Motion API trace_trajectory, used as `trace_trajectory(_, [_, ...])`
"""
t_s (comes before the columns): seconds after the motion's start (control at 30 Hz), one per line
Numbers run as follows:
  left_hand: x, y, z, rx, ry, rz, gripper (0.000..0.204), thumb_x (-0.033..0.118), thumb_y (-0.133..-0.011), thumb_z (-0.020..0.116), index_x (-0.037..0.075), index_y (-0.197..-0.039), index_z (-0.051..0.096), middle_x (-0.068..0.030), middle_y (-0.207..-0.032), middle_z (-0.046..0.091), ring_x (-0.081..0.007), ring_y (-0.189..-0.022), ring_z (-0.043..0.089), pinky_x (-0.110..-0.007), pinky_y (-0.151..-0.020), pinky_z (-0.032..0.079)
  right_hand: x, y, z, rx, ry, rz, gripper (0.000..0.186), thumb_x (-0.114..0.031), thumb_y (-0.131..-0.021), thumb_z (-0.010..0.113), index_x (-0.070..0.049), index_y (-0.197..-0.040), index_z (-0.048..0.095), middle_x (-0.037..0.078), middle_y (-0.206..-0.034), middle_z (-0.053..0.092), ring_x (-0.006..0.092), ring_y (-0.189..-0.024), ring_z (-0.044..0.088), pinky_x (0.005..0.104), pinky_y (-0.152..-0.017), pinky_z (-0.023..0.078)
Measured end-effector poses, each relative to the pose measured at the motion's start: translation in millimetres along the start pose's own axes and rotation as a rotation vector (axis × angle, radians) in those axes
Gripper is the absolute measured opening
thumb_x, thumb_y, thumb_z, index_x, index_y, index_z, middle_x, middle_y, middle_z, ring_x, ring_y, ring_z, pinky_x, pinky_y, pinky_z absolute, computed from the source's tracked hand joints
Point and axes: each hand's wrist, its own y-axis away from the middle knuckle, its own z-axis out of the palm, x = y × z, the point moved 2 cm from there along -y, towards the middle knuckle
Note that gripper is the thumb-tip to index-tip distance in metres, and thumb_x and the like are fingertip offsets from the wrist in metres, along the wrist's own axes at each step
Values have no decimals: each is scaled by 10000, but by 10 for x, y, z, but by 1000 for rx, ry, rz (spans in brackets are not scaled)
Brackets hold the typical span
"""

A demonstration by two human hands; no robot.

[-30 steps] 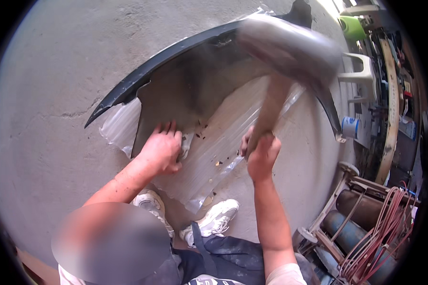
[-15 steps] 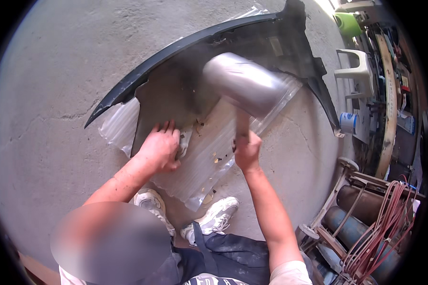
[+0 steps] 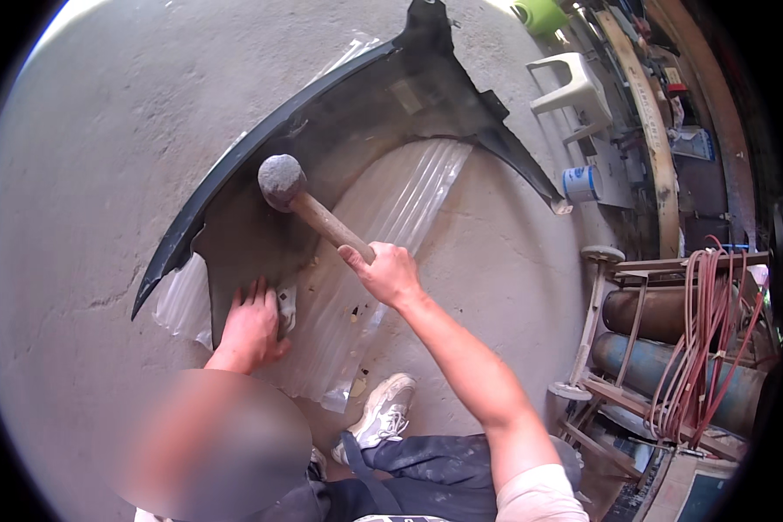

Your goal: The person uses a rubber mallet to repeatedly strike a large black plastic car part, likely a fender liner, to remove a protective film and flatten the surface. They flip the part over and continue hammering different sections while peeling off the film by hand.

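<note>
A dark curved car fender [image 3: 357, 117] lies on clear plastic wrap [image 3: 370, 235], its hollow side facing up. My left hand [image 3: 254, 320] rests on the fender's near left part with fingers stretched out, beside a small pale piece at the panel's edge. The fingers of my right hand [image 3: 384, 274] are wrapped round the wooden handle of a mallet [image 3: 332, 228]. Over the fender's inner side, near its long left edge, is the mallet's rounded grey head; whether it touches the panel I cannot tell. A blurred patch hides much of my left forearm.
Small scraps lie on the wrap near my shoe [image 3: 383, 409]. Along the right stand a white plastic stool [image 3: 574, 91], a blue-and-white can [image 3: 581, 184] and a green container [image 3: 539, 16]. Nearer is a wheeled cart [image 3: 593, 317] with gas cylinders [image 3: 635, 352] and coiled red hoses [image 3: 700, 339].
My right hand has swung the mallet leftward, from above the fender's arched opening to over its inner panel. My left hand stays on the panel. The whole view has shifted.
</note>
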Motion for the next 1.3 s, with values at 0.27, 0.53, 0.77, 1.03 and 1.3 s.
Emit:
trace_trajectory(0.27, [-17, 249, -54, 81, 72, 26, 784, 310, -677, 708, -112, -1248, 375, -307, -1343, 418, -366, -1247, 442, -430, -1051, 358, 3, 236, -1247, 7, 272, -62, 731, -691, -847, 457, 4, -768, 668, 242, -824, 657, 391, -852, 639, 465, -754, 498])
trace_trajectory(0.53, [-228, 834, 112, 32, 180, 5, 833, 289, -633, 750, -110, -1257, 369, -293, -1318, 444, -366, -1220, 467, -413, -992, 415, 737, 718, -1522, 48, 136, 246, 728, -659, -875, 459, 30, -744, 652, 211, -702, 641, 380, -740, 638, 446, -680, 487])
trace_trajectory(0.77, [-702, 1615, 512, -22, 126, -142, 914, 265, -582, 769, -72, -1317, 343, -257, -1316, 467, -360, -1190, 499, -434, -998, 414, 1559, 823, -970, 194, -492, 320, 669, -610, -903, 485, -23, -583, 489, 31, -487, 496, 112, -400, 514, 275, -388, 394])
trace_trajectory(1.03, [-520, 1727, 40, -195, 6, -213, 906, 348, -590, 769, -27, -1320, 383, -211, -1291, 504, -336, -1143, 525, -437, -996, 394, 1944, 77, -946, 362, -729, 283, 598, -573, -906, 520, -43, -627, 504, 4, -501, 493, 91, -402, 488, 262, -387, 381])
trace_trajectory(1.3, [-631, 584, -1554, 482, -237, -304, 774, 93, -677, 702, 14, -1379, 387, -215, -1271, 535, -408, -1165, 502, -448, -1004, 397, 2397, -540, -865, 383, -664, 269, 621, -576, -889, 549, -21, -613, 503, 36, -488, 491, 138, -452, 514, 322, -452, 408])
